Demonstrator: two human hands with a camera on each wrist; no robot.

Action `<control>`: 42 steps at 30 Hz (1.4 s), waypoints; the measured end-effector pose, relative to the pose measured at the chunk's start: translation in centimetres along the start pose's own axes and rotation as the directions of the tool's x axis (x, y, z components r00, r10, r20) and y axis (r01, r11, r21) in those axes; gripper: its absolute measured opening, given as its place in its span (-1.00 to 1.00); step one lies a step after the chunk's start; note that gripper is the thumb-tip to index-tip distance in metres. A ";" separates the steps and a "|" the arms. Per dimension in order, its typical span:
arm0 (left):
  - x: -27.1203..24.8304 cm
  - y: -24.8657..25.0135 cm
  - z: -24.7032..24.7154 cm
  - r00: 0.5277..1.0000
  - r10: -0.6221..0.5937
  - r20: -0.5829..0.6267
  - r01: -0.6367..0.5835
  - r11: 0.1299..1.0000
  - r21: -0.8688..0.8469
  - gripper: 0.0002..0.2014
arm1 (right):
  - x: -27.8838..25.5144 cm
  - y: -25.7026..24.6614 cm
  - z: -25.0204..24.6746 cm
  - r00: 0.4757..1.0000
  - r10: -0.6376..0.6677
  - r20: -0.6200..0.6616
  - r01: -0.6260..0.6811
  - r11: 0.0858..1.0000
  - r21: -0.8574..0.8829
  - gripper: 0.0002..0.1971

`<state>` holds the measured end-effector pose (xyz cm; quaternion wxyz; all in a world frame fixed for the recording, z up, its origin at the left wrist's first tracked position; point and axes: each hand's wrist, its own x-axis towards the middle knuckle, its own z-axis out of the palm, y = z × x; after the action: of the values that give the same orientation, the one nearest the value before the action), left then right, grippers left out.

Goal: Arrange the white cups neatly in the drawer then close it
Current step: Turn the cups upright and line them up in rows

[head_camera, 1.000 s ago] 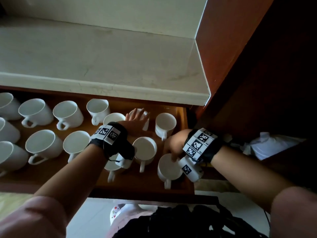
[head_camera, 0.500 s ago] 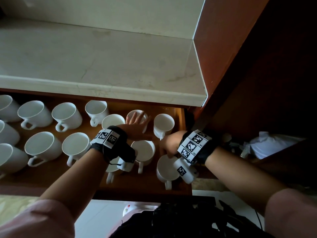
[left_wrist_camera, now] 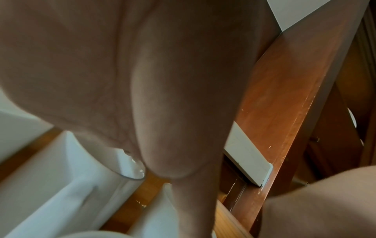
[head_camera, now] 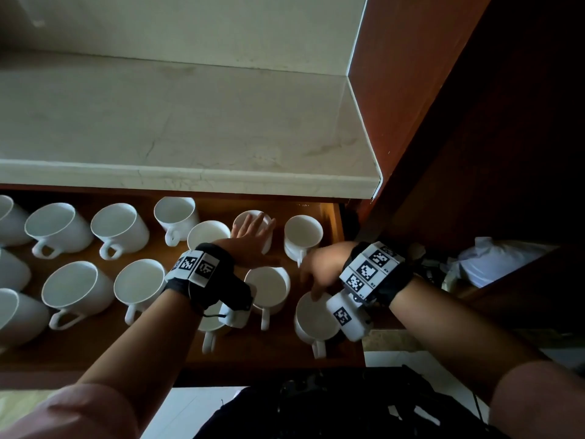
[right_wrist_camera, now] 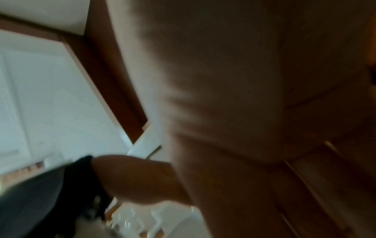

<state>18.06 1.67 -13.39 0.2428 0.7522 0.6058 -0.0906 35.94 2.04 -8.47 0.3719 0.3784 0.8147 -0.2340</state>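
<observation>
Several white cups stand upright in rows in the open wooden drawer (head_camera: 329, 213). My left hand (head_camera: 253, 236) reaches to the back row and grips a white cup (head_camera: 267, 245) from above, fingers spread over its rim and thumb on its right side. My right hand (head_camera: 316, 274) hangs curled over the front right cup (head_camera: 316, 318), fingertips pinching its far rim. Between the hands stands another cup (head_camera: 269, 286). Both wrist views are mostly filled by blurred palm; the left hand (left_wrist_camera: 162, 96) shows cup walls below it.
A pale stone countertop (head_camera: 190, 179) overhangs the back of the drawer. A dark red-brown cabinet wall (head_camera: 411, 90) rises right of it. White cloth (head_camera: 500, 261) lies in the shadowed space at the right. Cups (head_camera: 76, 289) fill the drawer's left part.
Both hands stay on the same two cups. The view has shifted slightly; the cups show no clear movement.
</observation>
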 end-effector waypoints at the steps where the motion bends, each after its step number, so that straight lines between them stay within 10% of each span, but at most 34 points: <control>1: 0.1 -0.1 0.0 1.000 -0.003 -0.009 0.003 1.000 -0.002 0.01 | -0.5 0.2 -0.4 0.999 -0.007 -0.032 0.009 0.997 0.074 -0.74; 8: 0.0 -0.3 0.1 1.000 -0.031 -0.006 0.030 0.999 -0.027 0.02 | -0.3 2.7 -2.6 0.831 0.162 -0.532 0.044 0.934 0.354 -0.68; 17: -0.7 -0.6 -0.5 0.997 -0.041 0.066 0.042 0.999 -0.012 0.02 | 3.2 1.6 -3.7 0.915 0.288 -0.284 -0.183 0.921 0.344 0.01; 42: -0.6 -0.7 0.3 0.993 -0.056 0.108 0.048 0.996 0.079 0.01 | 2.8 0.7 -2.9 0.929 0.221 -0.297 -0.197 0.974 0.110 -0.25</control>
<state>17.30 1.11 -13.52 0.2444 0.7387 0.6070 -0.1615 33.99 5.59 -9.00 0.2484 0.5091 0.8078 -0.1630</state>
